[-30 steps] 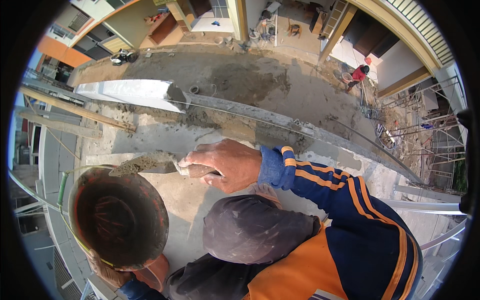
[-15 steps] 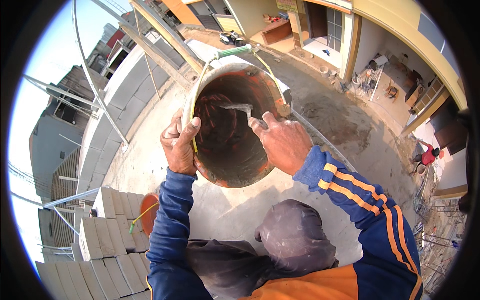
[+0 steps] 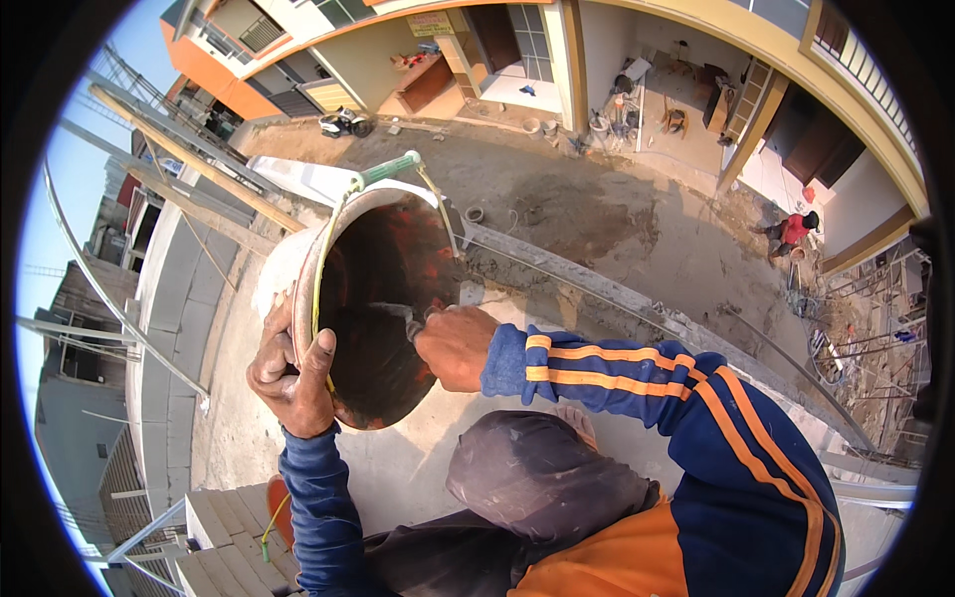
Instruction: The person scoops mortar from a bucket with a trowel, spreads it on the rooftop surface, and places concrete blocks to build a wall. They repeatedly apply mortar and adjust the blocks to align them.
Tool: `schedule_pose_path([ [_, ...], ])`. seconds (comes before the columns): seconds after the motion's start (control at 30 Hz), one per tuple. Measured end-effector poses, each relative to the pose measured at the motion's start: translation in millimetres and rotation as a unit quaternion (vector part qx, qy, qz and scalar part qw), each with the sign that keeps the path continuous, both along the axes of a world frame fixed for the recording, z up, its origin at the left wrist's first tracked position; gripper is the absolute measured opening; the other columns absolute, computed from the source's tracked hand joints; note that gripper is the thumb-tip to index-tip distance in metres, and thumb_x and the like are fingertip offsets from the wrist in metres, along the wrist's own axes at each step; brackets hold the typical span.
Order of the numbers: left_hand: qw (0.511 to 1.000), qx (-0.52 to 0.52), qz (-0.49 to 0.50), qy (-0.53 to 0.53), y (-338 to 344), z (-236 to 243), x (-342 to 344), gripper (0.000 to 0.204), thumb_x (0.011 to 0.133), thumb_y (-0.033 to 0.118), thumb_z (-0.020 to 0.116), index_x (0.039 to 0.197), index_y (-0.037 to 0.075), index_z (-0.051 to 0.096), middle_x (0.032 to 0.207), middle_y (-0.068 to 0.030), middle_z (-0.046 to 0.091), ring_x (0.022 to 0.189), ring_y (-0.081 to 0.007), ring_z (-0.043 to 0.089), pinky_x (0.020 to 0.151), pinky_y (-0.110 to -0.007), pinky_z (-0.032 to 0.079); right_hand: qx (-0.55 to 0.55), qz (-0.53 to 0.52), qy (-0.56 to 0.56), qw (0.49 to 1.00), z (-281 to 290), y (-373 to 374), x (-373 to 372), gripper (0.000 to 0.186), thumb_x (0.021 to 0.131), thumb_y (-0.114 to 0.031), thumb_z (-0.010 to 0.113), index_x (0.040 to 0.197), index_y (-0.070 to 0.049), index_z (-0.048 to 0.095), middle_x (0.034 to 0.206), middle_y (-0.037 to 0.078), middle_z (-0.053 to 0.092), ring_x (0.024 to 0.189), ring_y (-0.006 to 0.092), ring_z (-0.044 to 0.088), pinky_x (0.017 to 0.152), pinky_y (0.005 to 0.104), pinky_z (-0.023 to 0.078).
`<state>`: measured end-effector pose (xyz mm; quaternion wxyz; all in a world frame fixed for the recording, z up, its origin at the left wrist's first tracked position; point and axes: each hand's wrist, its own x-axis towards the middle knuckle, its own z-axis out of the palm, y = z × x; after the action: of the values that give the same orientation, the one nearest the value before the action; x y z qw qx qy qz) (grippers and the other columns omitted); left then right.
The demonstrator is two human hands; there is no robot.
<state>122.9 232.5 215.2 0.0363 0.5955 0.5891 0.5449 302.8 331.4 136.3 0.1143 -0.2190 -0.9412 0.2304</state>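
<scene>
A mortar-smeared bucket (image 3: 426,244) is tilted in front of me, its mouth facing me and its inside dark with orange patches. My left hand (image 3: 291,376) is closed on the bucket's left rim, thumb over the edge. My right hand (image 3: 458,346) is closed around the handle of a trowel, at the bucket's right rim. The trowel's pale blade (image 3: 390,310) reaches into the bucket; its handle is mostly hidden by my fingers. The bucket's wire handle, with a green grip (image 3: 388,170), stands up over the far rim.
Grey blocks (image 3: 227,532) are stacked at lower left, with a second, orange bucket (image 3: 282,512) beside them. A concrete ledge (image 3: 597,284) runs past the bucket toward the right. Poles (image 3: 194,174) slant at the left. Below, a person in red (image 3: 796,230) is at the far right.
My view has swung to the right. The bucket sits lower and further left in the picture, tilted more. My right hand and the trowel have drawn down along the bucket's right side.
</scene>
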Motion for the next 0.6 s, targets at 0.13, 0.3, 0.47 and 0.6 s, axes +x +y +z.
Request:
schedule_pose_path([
  [0.13, 0.999, -0.028, -0.036, -0.011, -1.3, 4.0, 2.3, 0.036, 0.077, 0.016, 0.08, 0.062, 0.002, 0.051, 0.113, -0.0224, 0.069, 0.111, -0.0289, 0.061, 0.112, -0.051, 0.026, -0.294, 0.053, 0.109, 0.948, -12.6, -6.4, 19.3, 0.029, 0.087, -0.019, 0.061, 0.104, 0.003, 0.07, 0.087, 0.02, 0.071, 0.079, 0.0266, 0.071, 0.069, 0.0376, 0.057],
  [0.3, 0.955, -0.001, -0.068, -0.288, 6.5, 12.1, 7.9, 0.05, 0.083, 0.015, 0.074, 0.124, -0.009, 0.059, 0.119, -0.0161, 0.065, 0.108, -0.0196, 0.062, 0.099, -0.031, 0.045, -0.688, 0.095, 0.175, 0.698, -12.2, -0.5, 41.1, 0.051, 0.095, -0.037, 0.063, 0.131, 0.0, 0.059, 0.095, 0.011, 0.067, 0.07, 0.0152, 0.065, 0.054, 0.0298, 0.051],
  [0.47, 0.892, 0.021, 0.018, -0.452, 18.7, 29.6, 14.9, 0.044, 0.096, 0.018, 0.056, 0.132, -0.006, 0.053, 0.125, -0.0169, 0.061, 0.114, -0.0244, 0.061, 0.101, -0.037, 0.048, -0.79, 0.089, 0.282, 0.537, -2.1, -1.7, 99.6, 0.054, 0.096, -0.033, 0.062, 0.139, -0.001, 0.052, 0.103, 0.012, 0.063, 0.06, 0.0149, 0.058, 0.051, 0.0263, 0.047],
  [0.6, 0.924, 0.02, -0.009, -0.381, 58.6, 37.5, 12.8, 0.037, 0.101, 0.019, 0.046, 0.127, -0.005, 0.057, 0.124, -0.0167, 0.063, 0.111, -0.0246, 0.063, 0.098, -0.037, 0.051, -0.73, 0.025, 0.4, 0.553, 27.7, 7.7, 188.0, 0.058, 0.096, -0.026, 0.062, 0.143, 0.004, 0.043, 0.103, 0.018, 0.062, 0.057, 0.0162, 0.058, 0.05, 0.0255, 0.047],
])
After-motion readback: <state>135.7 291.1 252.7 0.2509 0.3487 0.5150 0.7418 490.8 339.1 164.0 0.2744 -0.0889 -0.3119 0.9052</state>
